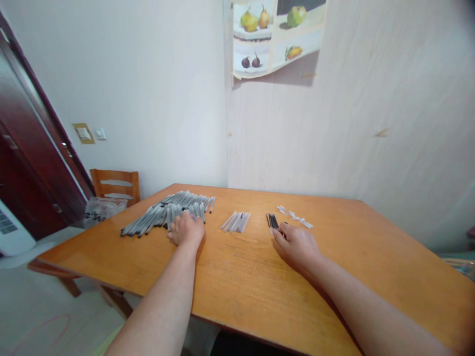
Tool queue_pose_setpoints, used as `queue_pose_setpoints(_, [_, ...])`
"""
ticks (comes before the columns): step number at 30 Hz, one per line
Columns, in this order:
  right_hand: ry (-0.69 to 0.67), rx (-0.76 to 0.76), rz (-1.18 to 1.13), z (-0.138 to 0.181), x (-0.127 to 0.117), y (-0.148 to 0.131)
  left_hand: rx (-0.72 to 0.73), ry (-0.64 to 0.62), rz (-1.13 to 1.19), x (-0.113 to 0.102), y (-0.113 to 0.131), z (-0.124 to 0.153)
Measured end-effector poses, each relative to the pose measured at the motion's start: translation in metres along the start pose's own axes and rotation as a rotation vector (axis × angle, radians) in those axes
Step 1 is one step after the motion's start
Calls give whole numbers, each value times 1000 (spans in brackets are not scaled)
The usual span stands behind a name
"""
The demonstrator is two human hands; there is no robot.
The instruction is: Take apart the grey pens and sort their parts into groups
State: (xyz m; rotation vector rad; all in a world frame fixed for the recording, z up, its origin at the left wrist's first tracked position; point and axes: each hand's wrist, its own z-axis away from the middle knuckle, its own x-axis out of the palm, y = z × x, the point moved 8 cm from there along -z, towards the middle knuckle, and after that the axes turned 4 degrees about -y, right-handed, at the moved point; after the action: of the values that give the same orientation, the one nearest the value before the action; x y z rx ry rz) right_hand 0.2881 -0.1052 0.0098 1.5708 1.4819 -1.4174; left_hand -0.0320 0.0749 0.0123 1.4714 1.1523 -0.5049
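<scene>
A large heap of pens [148, 220] with grey, see-through barrels and dark ends lies on the left of the wooden table [237, 277]. My left hand [186, 230] rests palm down at the heap's near right edge, fingers bent and somewhat apart; the fingertips are partly hidden. In the middle is a row of pale, clear tubes [236, 222]. To their right lies a small row of thin black sticks [272, 220], like pen refills. My right hand [297, 242] touches their near end, thumb and fingers pressed together; whatever is between them is hidden.
Small white, clear pieces [295, 216] lie scattered behind my right hand. A wooden chair [116, 183] and a clear plastic bag [104, 210] are beyond the table's left edge. The wall with a fruit picture [256, 44] rises behind the table.
</scene>
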Motion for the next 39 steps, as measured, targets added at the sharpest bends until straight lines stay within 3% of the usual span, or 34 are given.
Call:
queue_pose_setpoints(9, [19, -18, -7, 0, 4, 4, -53, -39, -67, 4, -25, -6])
queue_pose_setpoints(39, [-26, -28, -5, -2, 9, 5, -63, 7, -150, 5, -24, -8])
